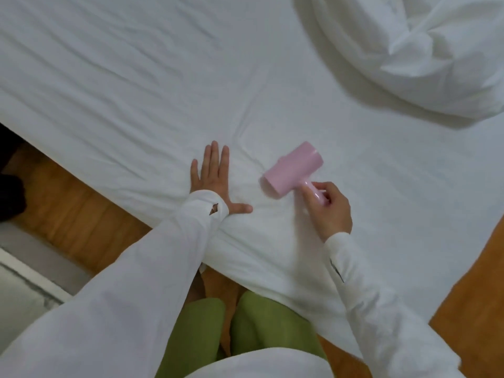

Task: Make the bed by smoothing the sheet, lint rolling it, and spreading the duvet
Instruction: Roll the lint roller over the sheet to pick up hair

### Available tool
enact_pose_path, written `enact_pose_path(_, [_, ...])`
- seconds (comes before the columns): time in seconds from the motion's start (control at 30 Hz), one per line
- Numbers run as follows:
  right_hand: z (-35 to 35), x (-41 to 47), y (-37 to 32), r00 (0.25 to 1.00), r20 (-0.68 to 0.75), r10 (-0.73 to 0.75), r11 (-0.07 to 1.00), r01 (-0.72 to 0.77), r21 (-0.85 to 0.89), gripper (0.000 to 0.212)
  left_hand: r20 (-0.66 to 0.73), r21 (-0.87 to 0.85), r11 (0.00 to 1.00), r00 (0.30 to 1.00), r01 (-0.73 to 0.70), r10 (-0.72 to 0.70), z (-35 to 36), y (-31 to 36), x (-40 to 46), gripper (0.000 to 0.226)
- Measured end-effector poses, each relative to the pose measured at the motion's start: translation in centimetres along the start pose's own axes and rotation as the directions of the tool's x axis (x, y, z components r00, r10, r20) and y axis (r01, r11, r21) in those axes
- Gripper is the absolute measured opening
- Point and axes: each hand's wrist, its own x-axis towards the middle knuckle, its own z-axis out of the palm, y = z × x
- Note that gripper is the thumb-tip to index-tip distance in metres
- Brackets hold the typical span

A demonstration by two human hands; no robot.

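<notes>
A: While the left hand (215,175) lies flat on the sheet (136,77), fingers straight and spread with the thumb stuck out to the side, where is the roller?

B: The pink lint roller (293,169) is just to the right of that hand, near the bed's front edge. The right hand (328,207) grips its short handle, fingers and thumb curled round it, and the drum points up and to the left over the sheet. Whether the drum touches the fabric or floats just above it, I cannot tell.

A: And the sheet itself?

B: White, stretched over the mattress, with long shallow creases across the left part and a small knot of wrinkles between the two hands.

A: The duvet?

B: The duvet (425,50) is bunched in a thick white heap at the upper right corner, well apart from both hands.

A: Anything else in view?

B: White sleeves (152,268) reach to both wrists, green trousers (256,320) show below, and a wooden floor (68,203) runs beside the bed.
</notes>
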Motion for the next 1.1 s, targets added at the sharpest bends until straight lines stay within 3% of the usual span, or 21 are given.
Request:
enact_pose_path(0.13, [-4.0,-4.3,5.7,0.991,-0.081,0.106,0.986,-0.095,0.134,0.018,0.013,-0.023,1.000,1.000,0.022,-0.021,2.0,1.5,-2.2,0.152])
enact_pose_path(0.27, [-4.5,-6.9,6.2,0.989,-0.115,0.095,0.973,-0.068,0.220,0.010,0.008,-0.071,0.996,0.999,0.053,-0.052,3.0,2.6,-3.0,0.155])
enact_pose_path(0.4, [-1.0,-7.2,4.9,0.997,-0.033,0.074,0.988,-0.069,0.137,0.011,-0.016,-0.070,0.997,1.000,0.020,-0.021,3.4,2.0,-3.3,0.157])
enact_pose_path(0.6, [5.9,-1.6,-4.8,0.995,0.092,-0.022,0.999,0.024,-0.023,0.026,-0.027,-0.194,0.968,0.985,0.160,-0.168,4.5,1.0,-4.6,0.160])
enact_pose_path(0.7, [6.6,-1.6,-5.1,0.998,0.063,-0.017,1.000,0.018,-0.009,0.027,-0.001,-0.178,0.972,0.988,0.154,-0.157,4.3,0.8,-4.8,0.159])
enact_pose_path(0.93, [0.2,-9.0,4.6,0.981,-0.114,0.159,0.987,-0.162,-0.019,0.020,0.056,-0.131,0.986,0.994,0.103,-0.097,3.7,-0.1,-5.4,0.155])
enact_pose_path(1.1, [0.4,-8.6,1.4,0.989,-0.132,0.060,0.997,-0.054,0.053,0.027,0.027,-0.208,0.968,0.990,0.144,-0.141,3.6,-0.6,-5.7,0.152])
